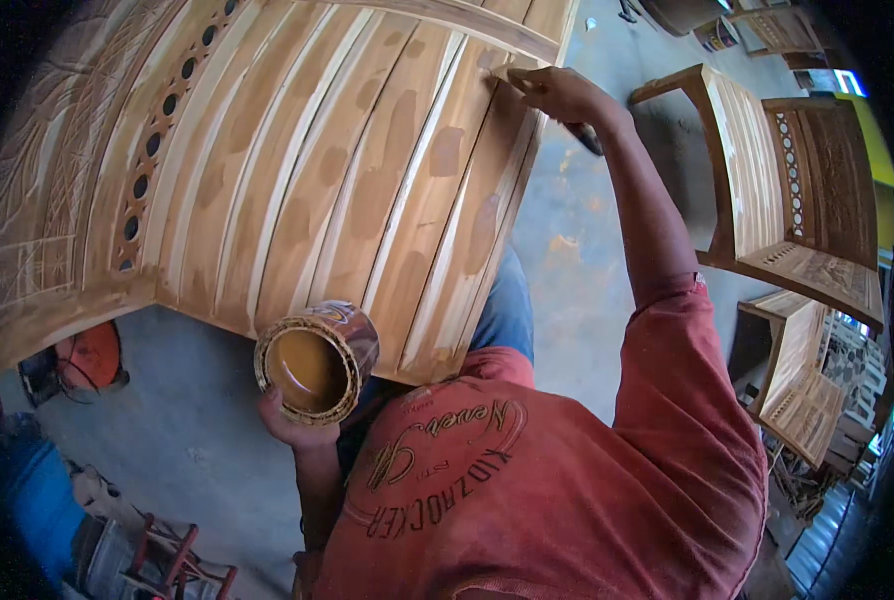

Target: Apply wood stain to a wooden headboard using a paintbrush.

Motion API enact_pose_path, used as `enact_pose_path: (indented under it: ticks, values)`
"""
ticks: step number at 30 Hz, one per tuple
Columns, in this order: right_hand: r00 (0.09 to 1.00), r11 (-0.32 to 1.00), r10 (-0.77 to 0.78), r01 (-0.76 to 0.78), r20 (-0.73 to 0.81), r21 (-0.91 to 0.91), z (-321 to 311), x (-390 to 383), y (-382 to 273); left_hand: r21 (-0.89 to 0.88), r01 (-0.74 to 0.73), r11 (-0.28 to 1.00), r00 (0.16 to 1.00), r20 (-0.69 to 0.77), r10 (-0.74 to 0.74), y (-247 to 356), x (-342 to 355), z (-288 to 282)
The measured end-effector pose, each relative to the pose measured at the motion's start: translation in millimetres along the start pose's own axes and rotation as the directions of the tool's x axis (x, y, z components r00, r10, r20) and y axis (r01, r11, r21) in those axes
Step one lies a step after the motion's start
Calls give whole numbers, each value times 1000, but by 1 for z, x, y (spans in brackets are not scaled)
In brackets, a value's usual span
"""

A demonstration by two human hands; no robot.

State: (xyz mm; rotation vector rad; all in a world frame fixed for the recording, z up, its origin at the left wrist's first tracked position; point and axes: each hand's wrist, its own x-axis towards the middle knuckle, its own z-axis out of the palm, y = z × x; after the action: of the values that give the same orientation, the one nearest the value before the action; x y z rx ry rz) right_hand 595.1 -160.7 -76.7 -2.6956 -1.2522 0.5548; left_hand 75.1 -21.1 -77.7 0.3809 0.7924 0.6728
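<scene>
My left hand (299, 425) is closed around the lower side of an open round paint can (365, 335), tilted so its brown liquid (312, 370) shows. Dried drips crust the can's rim. At the far right corner of a slatted wooden bench (307, 190), my right hand (567, 97) is closed on a paintbrush (589, 140). Its dark handle end sticks out below the hand, and its tip meets the slats near the bench edge. Several darker, damp-looking patches mark the pale slats. My fingers hide much of the brush.
The bench's carved backrest (42, 150) rises at the left, with a row of round holes beside it. Other wooden benches (757, 180) stand at the right. On the grey floor (197, 400) at the left lie an orange round object (90, 355) and a blue object (47, 500).
</scene>
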Motion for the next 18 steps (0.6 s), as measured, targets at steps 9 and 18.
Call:
enact_pose_path:
  ticks: [9, 18]
  values:
    - [927, 950, -307, 284, -215, -132, 16, 51, 36, 61, -61, 996, 981, -181, 71, -1, -5, -1]
    - [996, 951, -17, 44, 92, -306, -24, 67, 23, 104, -9, 995, 996, -86, 18, -5, 6, 3]
